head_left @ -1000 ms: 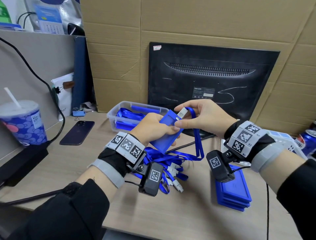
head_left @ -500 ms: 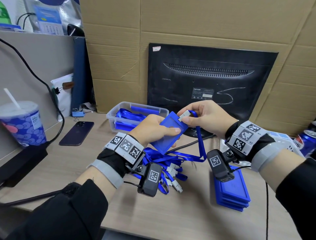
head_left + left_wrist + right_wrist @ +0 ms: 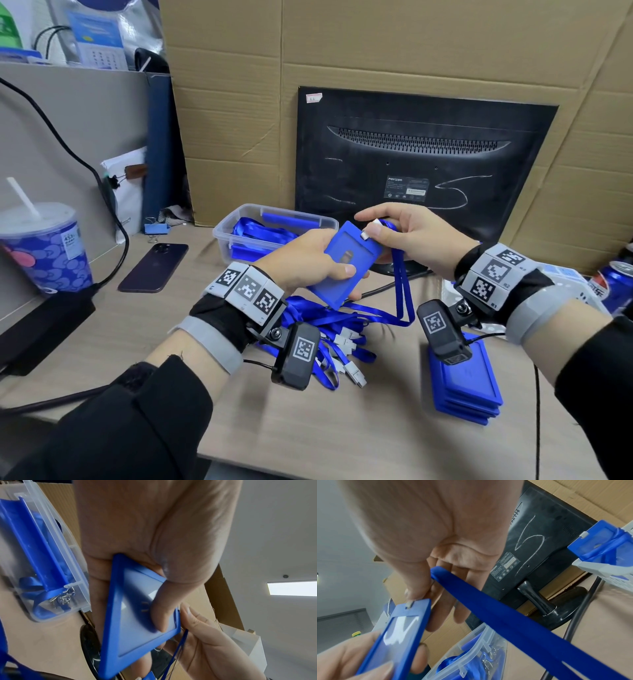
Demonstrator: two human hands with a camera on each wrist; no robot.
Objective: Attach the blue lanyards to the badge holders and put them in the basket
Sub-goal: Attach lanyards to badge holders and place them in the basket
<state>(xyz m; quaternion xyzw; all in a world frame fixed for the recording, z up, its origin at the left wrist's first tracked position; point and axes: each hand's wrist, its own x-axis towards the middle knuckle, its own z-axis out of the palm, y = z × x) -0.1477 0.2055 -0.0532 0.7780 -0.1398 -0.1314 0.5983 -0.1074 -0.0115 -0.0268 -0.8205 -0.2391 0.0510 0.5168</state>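
Note:
My left hand (image 3: 301,260) grips a blue badge holder (image 3: 346,260) by its lower half, thumb across its face (image 3: 157,615). My right hand (image 3: 411,236) pinches the white clip (image 3: 371,233) of a blue lanyard (image 3: 400,284) against the holder's top edge; in the right wrist view the clip (image 3: 410,603) sits at the slot of the holder (image 3: 393,628). The strap (image 3: 505,615) hangs down to a pile of loose lanyards (image 3: 329,329) on the desk. A stack of badge holders (image 3: 462,380) lies under my right wrist. The white basket (image 3: 607,566) at the right contains blue holders.
A clear plastic box (image 3: 274,233) containing lanyards and holders stands behind my hands. A black monitor (image 3: 424,164) leans on cardboard at the back. A phone (image 3: 154,263), a drink cup (image 3: 44,253) and a black cable lie at the left; a can (image 3: 613,287) stands at the right.
Both hands shifted slightly right. The holder tilted flatter, and my right hand brought the white clip down onto the holder's top edge.

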